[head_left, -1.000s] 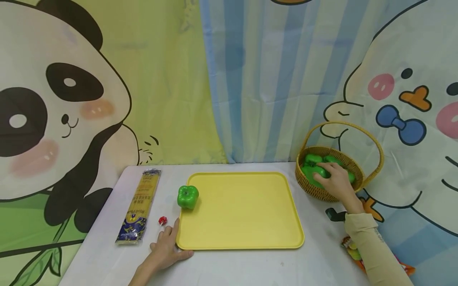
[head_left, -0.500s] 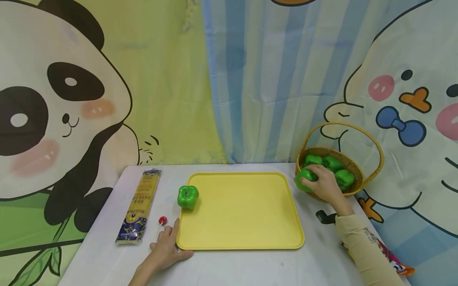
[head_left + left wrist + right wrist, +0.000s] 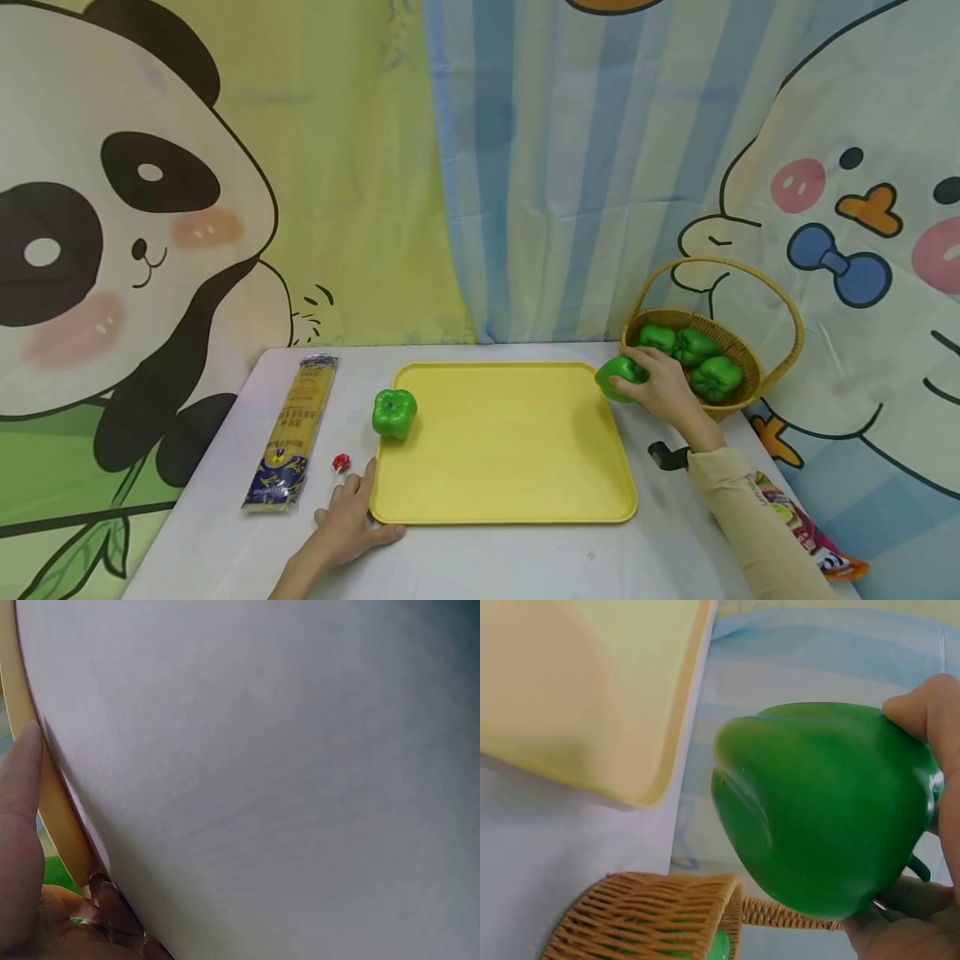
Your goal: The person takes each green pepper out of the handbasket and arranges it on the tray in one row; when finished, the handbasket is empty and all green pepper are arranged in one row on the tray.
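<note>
My right hand (image 3: 667,390) holds a green pepper (image 3: 618,379) between thumb and fingers, just left of the wicker basket (image 3: 651,403) and over the tray's right edge. In the right wrist view that pepper (image 3: 825,810) fills the middle, pinched by the hand (image 3: 922,922). Several green peppers (image 3: 716,378) lie in the basket. My left hand (image 3: 343,521) rests at the near left corner of the yellow tray (image 3: 510,450), fingers extended along its rim; the left wrist view shows the hand (image 3: 22,855) against the rim (image 3: 56,802). Another pepper (image 3: 393,413) sits on the tray's left edge.
A yellow and blue packet (image 3: 289,433) lies left of the tray, with a small red item (image 3: 341,462) beside it. A colourful packet (image 3: 810,529) lies at the right edge, partly behind the right sleeve. The basket's tall handle (image 3: 793,333) arches upward.
My right hand has lifted a pepper out of the basket and carried it left to the tray's right edge. The left hand has stayed in place.
</note>
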`<state>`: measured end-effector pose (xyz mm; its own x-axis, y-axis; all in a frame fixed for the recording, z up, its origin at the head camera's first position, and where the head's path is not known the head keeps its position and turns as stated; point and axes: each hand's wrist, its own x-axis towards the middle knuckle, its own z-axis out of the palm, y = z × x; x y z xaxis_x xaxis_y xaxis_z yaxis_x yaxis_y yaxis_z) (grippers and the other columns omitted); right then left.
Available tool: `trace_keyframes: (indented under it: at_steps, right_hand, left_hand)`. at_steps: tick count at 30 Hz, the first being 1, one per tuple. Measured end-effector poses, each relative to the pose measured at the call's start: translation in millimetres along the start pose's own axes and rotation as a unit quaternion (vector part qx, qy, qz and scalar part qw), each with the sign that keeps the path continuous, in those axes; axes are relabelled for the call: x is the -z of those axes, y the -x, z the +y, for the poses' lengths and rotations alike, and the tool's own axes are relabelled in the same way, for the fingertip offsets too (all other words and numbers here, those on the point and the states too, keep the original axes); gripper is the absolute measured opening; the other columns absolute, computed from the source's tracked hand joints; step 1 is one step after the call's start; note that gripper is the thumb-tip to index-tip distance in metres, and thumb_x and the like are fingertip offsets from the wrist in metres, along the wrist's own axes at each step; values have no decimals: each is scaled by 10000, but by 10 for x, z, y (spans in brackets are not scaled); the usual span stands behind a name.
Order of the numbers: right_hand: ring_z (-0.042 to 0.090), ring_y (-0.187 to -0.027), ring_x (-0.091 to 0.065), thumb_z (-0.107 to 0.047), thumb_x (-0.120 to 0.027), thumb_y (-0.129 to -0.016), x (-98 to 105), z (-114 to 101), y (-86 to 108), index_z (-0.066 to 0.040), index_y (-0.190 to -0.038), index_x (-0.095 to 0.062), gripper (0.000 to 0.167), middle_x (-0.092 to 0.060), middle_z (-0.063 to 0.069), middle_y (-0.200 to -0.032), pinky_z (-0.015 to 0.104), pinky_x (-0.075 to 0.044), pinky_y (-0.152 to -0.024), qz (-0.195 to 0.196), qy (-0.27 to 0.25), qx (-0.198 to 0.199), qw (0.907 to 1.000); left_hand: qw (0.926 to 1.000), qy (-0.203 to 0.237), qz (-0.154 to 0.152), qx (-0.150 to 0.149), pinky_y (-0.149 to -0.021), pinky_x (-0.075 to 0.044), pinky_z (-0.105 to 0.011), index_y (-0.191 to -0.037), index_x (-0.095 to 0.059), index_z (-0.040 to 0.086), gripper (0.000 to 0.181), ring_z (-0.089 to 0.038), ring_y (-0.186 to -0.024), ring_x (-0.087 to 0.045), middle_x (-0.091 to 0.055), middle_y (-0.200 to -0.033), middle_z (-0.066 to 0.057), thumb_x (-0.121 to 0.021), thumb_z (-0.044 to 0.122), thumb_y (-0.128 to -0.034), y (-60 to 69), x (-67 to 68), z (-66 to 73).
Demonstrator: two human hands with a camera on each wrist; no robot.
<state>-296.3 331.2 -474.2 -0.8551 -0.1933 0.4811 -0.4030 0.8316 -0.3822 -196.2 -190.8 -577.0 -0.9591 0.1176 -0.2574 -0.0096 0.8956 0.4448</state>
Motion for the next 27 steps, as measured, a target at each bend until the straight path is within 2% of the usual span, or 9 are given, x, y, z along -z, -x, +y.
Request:
trace_keyframes:
  at_steps: [3, 5, 12, 16, 22, 27]
  right_hand:
    - [358, -866, -665, -236, -834, -814, -30, -32, -14, 11, -1339, -615, 620, -645, 302, -1215, 360, -517, -634, -28, -19, -45, 10000]
    - [362, -862, -667, -245, -847, -800, -55, -47, -24, 25, -1325, -619, 633, -648, 321, -1203, 334, -506, -624, -45, -20, -57, 10000]
    - [353, -850, -672, -210, -871, -764, -139, -115, -64, 13, -1277, -649, 602, -669, 294, -1142, 371, -530, -629, 60, -46, 227, 9997]
    - [340, -836, -669, -209, -868, -769, -152, -152, -90, 0, -1281, -651, 594, -654, 284, -1173, 377, -534, -627, 53, -38, 334, 9994]
    - [324, -882, -657, -218, -826, -822, -162, -184, -108, -31, -1316, -630, 563, -622, 227, -1231, 405, -545, -662, 143, -194, 334, 9992]
    - [352, -960, -644, -249, -775, -877, -166, -204, -95, -51, -1360, -599, 551, -585, 214, -1293, 444, -543, -710, 32, -347, 132, 9993]
  left_hand:
    - [10000, 28, -15, -30, -780, -397, -576, -1610, -173, 85, 1325, -272, -1059, -452, -502, -1249, -136, -809, 715, -634, -1, 6, 2]
    - [10000, 21, -26, -5, -796, -401, -586, -1612, -170, 92, 1321, -271, -1070, -454, -501, -1257, -135, -807, 716, -638, -1, 8, 3]
    - [10000, 37, -30, 32, -814, -405, -616, -1612, -171, 88, 1322, -271, -1069, -457, -501, -1245, -134, -815, 706, -636, 9, 8, 15]
    - [10000, 49, -24, 39, -804, -406, -622, -1612, -171, 87, 1328, -268, -1051, -452, -501, -1224, -129, -822, 700, -630, 8, 7, 26]
    - [10000, 41, -31, 39, -797, -402, -617, -1612, -174, 86, 1324, -270, -1044, -444, -500, -1228, -130, -824, 695, -631, 17, 21, 38]
    - [10000, 70, -50, 33, -797, -396, -610, -1611, -178, 85, 1322, -279, -1058, -446, -501, -1256, -141, -825, 693, -631, 20, 27, 35]
